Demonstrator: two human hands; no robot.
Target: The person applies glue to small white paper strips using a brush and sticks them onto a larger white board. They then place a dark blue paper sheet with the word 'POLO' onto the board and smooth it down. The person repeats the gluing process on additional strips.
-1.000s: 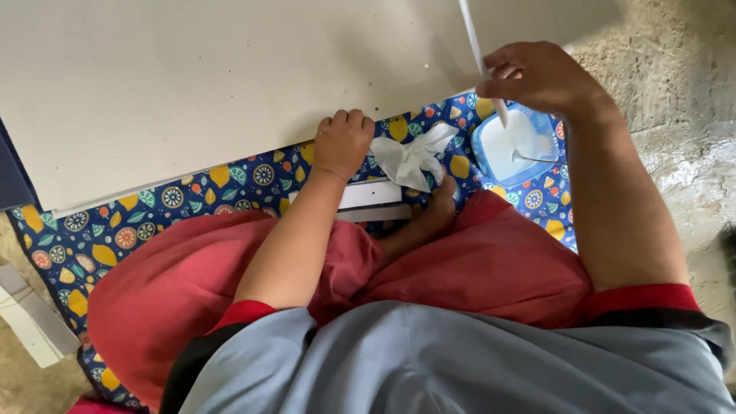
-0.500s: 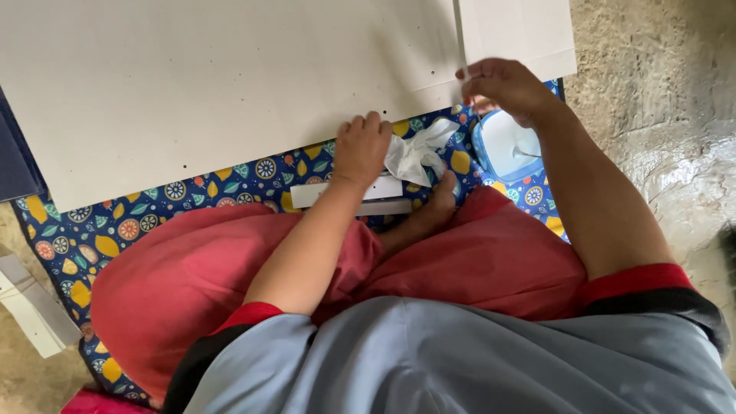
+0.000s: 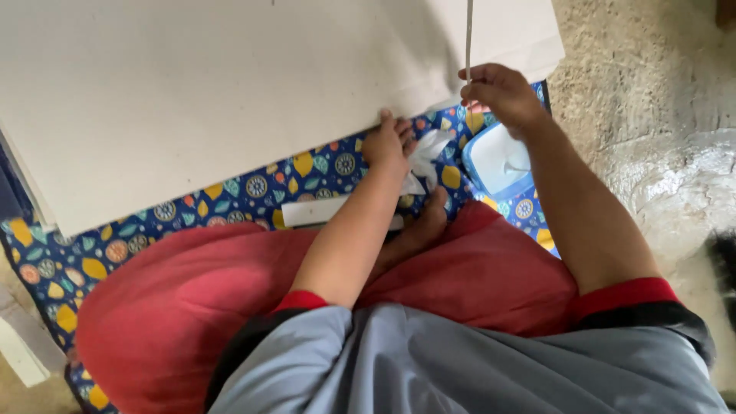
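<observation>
overhead, right hand [image 3: 502, 92] pinching thin white strip [image 3: 468, 38] — left hand [image 3: 387, 142] on smooth board [image 3: 192, 100]

large white board [image 3: 192, 100] lying flat, thin white strip [image 3: 468, 38] upright

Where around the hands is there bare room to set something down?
Bare: the broad white board left of the left hand, and the patterned mat between the board's edge and the red lap. Crowded: between the hands, with crumpled paper, the blue tub and a white strip.
</observation>
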